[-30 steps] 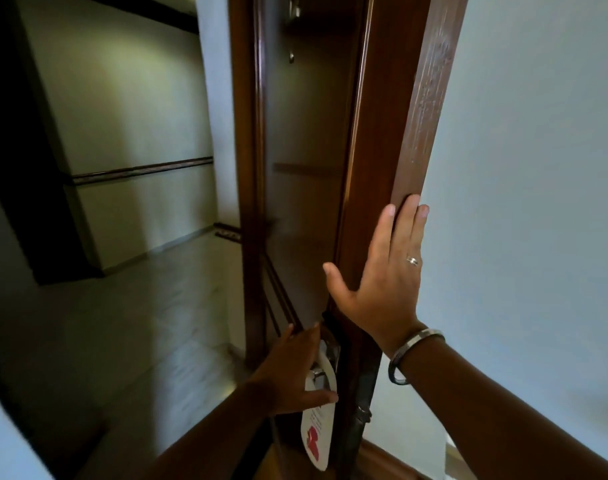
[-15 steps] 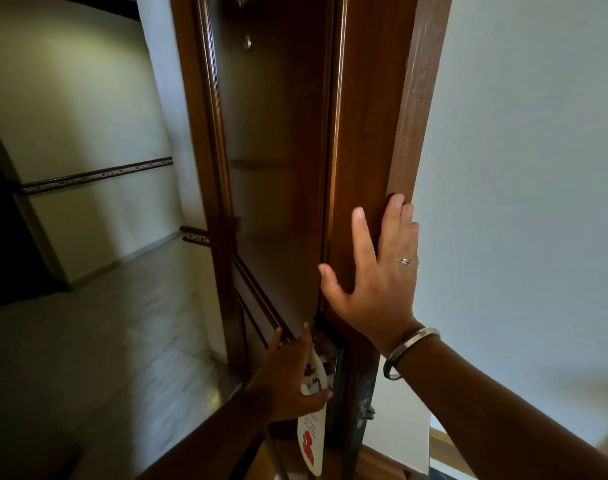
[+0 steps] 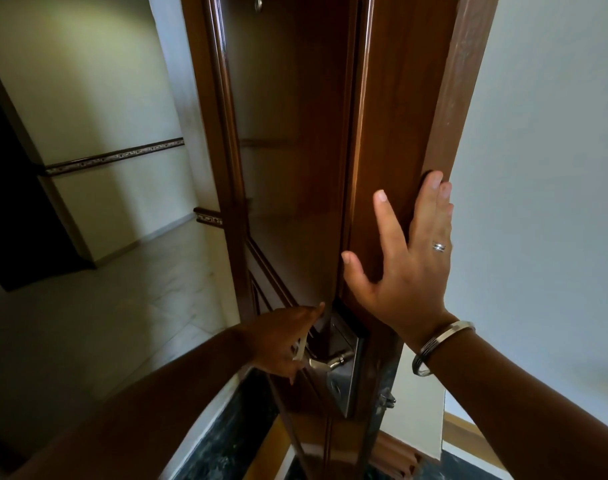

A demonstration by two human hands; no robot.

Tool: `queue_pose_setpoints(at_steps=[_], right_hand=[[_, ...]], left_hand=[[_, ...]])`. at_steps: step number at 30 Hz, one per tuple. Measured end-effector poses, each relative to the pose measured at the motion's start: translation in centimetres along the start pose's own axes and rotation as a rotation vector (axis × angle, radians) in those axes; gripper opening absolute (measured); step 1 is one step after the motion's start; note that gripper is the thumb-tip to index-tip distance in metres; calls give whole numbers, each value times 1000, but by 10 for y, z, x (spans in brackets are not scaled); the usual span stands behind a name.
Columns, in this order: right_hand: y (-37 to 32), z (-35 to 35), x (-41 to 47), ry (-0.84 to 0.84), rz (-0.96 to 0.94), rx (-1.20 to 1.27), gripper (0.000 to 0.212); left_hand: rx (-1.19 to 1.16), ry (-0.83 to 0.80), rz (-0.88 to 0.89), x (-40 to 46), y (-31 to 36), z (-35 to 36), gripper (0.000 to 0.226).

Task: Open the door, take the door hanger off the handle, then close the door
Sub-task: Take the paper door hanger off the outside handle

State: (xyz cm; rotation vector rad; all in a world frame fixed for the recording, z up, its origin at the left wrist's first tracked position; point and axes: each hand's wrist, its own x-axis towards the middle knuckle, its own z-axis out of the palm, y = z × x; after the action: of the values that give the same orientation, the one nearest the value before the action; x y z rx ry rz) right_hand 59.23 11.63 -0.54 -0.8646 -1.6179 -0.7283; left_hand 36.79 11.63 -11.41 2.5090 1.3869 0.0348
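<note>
Hanger removal at the open door (image 3: 295,133)

Right hand (image 3: 404,268) lies flat, fingers spread, bracing the edge; left hand (image 3: 282,341) seemingly pinches the door hanger (image 3: 301,348) beside the handle (image 3: 330,362). Lift it clear outward.

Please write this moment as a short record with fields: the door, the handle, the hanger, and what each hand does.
door: open, its edge faces the camera
handle: silver lever on a metal plate, on the door's near side
door hanger: only a white sliver shows, behind the left hand's fingers
left hand: at the door's far side, closed on the hanger
right hand: flat on the door edge, fingers spread, no grip
wall: white, right of the door
</note>
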Motion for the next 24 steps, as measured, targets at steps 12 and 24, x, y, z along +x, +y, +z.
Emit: queue_pose_setpoints(at_steps=[12,24], right_hand=[[5,3,-1,17,1,16,70],[-25,2,-4,46,12,27,65]], left_hand=[[223,46,15,23,-44,-27,83],[36,381,-366,-44,-60,1,30]])
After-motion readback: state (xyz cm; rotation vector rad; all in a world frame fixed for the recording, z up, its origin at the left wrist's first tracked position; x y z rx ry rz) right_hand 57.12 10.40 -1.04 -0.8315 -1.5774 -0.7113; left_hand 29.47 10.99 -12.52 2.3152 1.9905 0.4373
